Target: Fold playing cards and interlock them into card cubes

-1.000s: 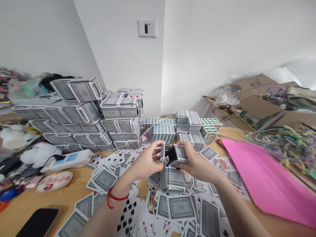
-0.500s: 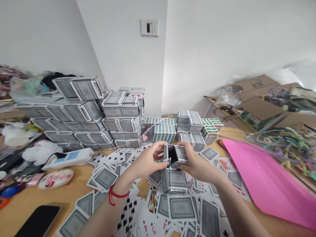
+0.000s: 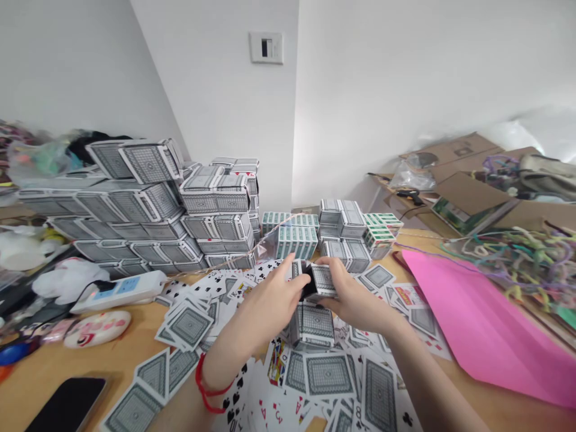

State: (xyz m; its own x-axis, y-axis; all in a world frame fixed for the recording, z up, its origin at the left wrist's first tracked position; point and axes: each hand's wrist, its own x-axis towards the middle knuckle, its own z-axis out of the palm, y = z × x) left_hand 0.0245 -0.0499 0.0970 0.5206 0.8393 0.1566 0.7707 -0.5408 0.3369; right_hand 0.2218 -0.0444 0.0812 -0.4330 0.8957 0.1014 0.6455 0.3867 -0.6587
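Note:
Both my hands hold a box folded from playing cards [image 3: 323, 279] over the card-strewn table. My left hand [image 3: 282, 287] is closed on its left side, thumb at the dark opening and other fingers partly hidden behind. My right hand [image 3: 350, 292] wraps the right side, fingers behind and below. Just beneath sits another card box [image 3: 315, 324], its top edge partly covered by my hands. Around it loose playing cards lie, some face down [image 3: 329, 375], some face up, such as a ten of spades [image 3: 234, 393].
Stacked card boxes [image 3: 135, 201] rise at the left, more [image 3: 344, 225] at the back beside green-and-white boxes [image 3: 297, 241]. A pink sheet [image 3: 477, 324] and tangled cords [image 3: 513, 264] lie right. A power strip [image 3: 121, 291], a phone [image 3: 67, 405] and a white spotted item [image 3: 98, 329] are left.
My left hand has turned and moved over the box's left side, its thumb now at the opening. My right hand keeps its hold. The view has shifted slightly.

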